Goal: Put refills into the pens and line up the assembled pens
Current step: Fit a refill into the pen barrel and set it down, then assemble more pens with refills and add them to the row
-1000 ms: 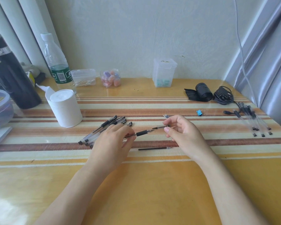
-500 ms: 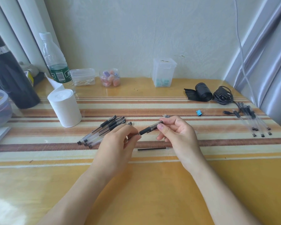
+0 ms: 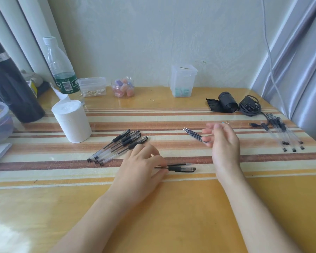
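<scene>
On table [image 3: 171, 216], left hand [image 3: 140, 167] palm-down gripping pen [image 3: 182, 169], right hand [image 3: 224, 143] by refills [image 3: 193, 136].

No legible text anywhere. The clear plastic water bottle [image 3: 59, 66] with a white cap has a green label [image 3: 67, 84] with a white barcode panel; its digits and brand characters are too small to read.

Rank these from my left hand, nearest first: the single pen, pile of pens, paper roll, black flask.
1. The single pen, touching the left hand.
2. The pile of pens, just behind the hand.
3. The paper roll, farther left.
4. The black flask, far left.
</scene>
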